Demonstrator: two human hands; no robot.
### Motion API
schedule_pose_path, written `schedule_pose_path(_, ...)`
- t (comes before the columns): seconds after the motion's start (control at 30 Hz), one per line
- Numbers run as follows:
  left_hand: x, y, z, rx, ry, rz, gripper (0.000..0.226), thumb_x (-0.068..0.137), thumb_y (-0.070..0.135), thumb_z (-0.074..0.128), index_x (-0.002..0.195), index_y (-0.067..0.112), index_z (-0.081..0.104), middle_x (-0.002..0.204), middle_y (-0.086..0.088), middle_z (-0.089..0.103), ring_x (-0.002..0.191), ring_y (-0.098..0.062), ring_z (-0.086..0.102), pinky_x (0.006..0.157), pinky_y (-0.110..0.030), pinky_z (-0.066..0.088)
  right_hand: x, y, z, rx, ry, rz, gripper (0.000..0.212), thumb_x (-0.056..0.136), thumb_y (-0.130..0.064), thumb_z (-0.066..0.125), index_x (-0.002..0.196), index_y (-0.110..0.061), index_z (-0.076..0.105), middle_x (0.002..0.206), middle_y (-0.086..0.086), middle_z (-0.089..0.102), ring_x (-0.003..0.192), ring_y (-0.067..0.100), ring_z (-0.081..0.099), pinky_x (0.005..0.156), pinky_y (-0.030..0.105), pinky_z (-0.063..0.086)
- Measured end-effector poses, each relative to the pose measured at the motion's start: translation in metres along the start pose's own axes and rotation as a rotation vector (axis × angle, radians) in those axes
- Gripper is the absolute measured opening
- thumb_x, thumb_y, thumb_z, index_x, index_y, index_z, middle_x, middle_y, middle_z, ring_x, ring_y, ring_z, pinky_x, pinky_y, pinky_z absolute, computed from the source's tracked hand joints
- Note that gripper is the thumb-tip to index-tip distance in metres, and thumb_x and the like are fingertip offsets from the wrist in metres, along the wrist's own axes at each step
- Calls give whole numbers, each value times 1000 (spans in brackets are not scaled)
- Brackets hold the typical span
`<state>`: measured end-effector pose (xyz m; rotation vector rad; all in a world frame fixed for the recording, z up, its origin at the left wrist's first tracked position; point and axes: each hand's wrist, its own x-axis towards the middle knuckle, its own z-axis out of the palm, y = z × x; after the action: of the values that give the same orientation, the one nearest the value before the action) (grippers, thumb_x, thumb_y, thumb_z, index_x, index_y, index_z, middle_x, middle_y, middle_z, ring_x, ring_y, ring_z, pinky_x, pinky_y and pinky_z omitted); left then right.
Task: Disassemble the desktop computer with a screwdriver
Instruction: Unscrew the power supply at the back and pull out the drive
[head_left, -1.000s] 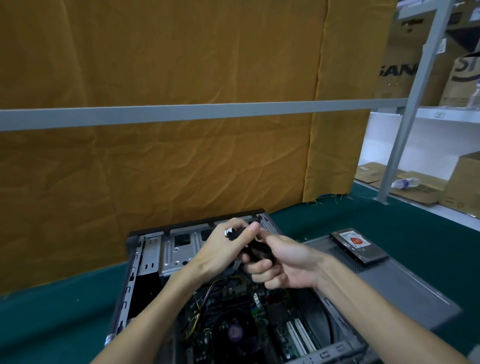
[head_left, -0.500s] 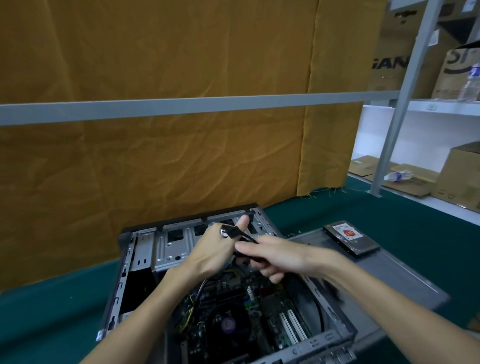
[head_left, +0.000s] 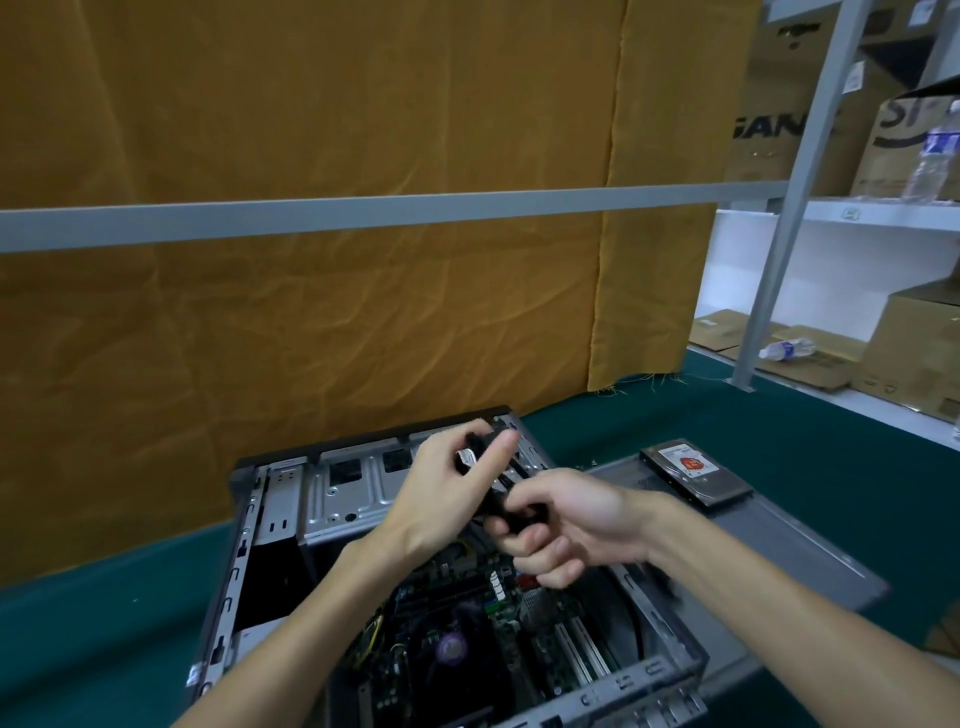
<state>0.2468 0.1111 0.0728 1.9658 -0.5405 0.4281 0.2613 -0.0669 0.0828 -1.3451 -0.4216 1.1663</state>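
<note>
The left hand (head_left: 441, 499) is curled round a small black part (head_left: 480, 457) with a pale label, thumb laid along it, and the right hand (head_left: 566, 525) grips the lower end of the same black piece, fingers folded tight under it; whether it is a plug, a cable end or a small drive part I cannot tell from where I stand. Both hands hover just above the open computer case (head_left: 270, 519), which lies on its side on the green table (head_left: 104, 623) at about six o'clock from the middle of the view. The side panel (head_left: 769, 545) is already off and rests flat at four o'clock from the hands, touching the case, with a hard drive (head_left: 696, 470) lying on top of it, so the early steps look done. Inside, the main board (head_left: 467, 639) with its fan and memory sticks sits in place, wires running across it, and the metal drive bay (head_left: 358, 483) at eleven o'clock looks vacant. No screwdriver shows anywhere. I would judge the job around a third along, with the board, the fan and the wiring left to free.
</note>
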Motion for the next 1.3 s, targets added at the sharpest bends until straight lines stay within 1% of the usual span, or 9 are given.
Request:
schedule_pose_path(0.1, 2, -4, -4, -69, -99, -190, 47, 102, 47, 54, 83, 5, 61, 69, -10, 60, 60, -24, 55, 56, -39, 47, 8, 2, 11, -269, 281, 0, 15, 103, -29, 38, 95, -18, 44, 65, -5, 31, 49, 8, 27, 46, 23, 27)
schedule_pose_path(0.23, 4, -11, -6, -62, -94, -404, 44, 102, 37, 54, 85, -3, 61, 61, -12, 54, 51, -24, 48, 53, -36, 40, 7, 11, 22, -1137, 610, -135, 22, 104, -41, 38, 118, -30, 26, 72, -3, 48, 53, 10, 47, 49, 32, 34)
schedule_pose_path(0.43, 9, -16, 7, 21, -46, -640, 38, 97, 30, 50, 66, 11, 39, 53, -7, 32, 41, -18, 27, 51, -29, 30, 18, 32, 24, -1840, 786, -275, 48, 91, 8, 48, 135, -5, 34, 101, 15, 58, 86, 35, 64, 62, 39, 42)
schedule_pose_path(0.5, 11, -18, 12, -93, -84, -772, 37, 99, 31, 49, 67, 13, 42, 47, 1, 36, 37, -16, 31, 45, -24, 28, 15, 34, 22, -1872, 781, -266, 38, 93, 4, 42, 130, -5, 39, 106, 16, 60, 89, 37, 64, 65, 40, 42)
schedule_pose_path(0.6, 17, -14, 20, -60, -144, -662, 34, 100, 40, 48, 82, 11, 52, 55, 3, 49, 45, -14, 44, 47, -24, 34, 0, 33, 9, -1752, 811, -270, 16, 100, -10, 41, 116, -13, 43, 103, 12, 63, 88, 38, 63, 65, 39, 36)
schedule_pose_path(0.73, 22, -15, 30, -57, -141, -345, 61, 90, 82, 28, 111, 32, 56, 106, 11, 61, 101, -10, 58, 86, -29, 45, -18, 27, -17, -1308, 998, -389, 23, 106, -30, 43, 85, -25, 36, 70, 0, 58, 56, 20, 53, 52, 39, 40)
schedule_pose_path(0.83, 26, -38, 37, 339, -108, -149, 53, 99, 68, 22, 121, 34, 55, 124, 11, 55, 122, -15, 48, 102, -37, 38, -29, 22, -67, -1058, 1207, -352, 27, 107, -30, 47, 81, -24, 43, 59, -3, 52, 45, 12, 46, 42, 29, 33)
schedule_pose_path(0.97, 23, -73, 42, 823, -306, -117, 55, 105, 56, 24, 150, 28, 38, 153, 4, 39, 143, -22, 30, 117, -41, 27, -39, 39, -151, -1008, 1443, -47, 27, 107, -34, 46, 84, -20, 49, 73, 4, 59, 69, 28, 60, 56, 36, 40)
schedule_pose_path(1.3, 19, -86, 46, 921, -259, -77, 73, 96, 67, 1, 145, 31, 42, 151, 7, 41, 141, -16, 35, 117, -37, 30, -38, 82, -263, -1124, 1459, 540, 40, 102, -27, 47, 136, -6, 48, 134, 17, 57, 120, 36, 59, 92, 42, 48)
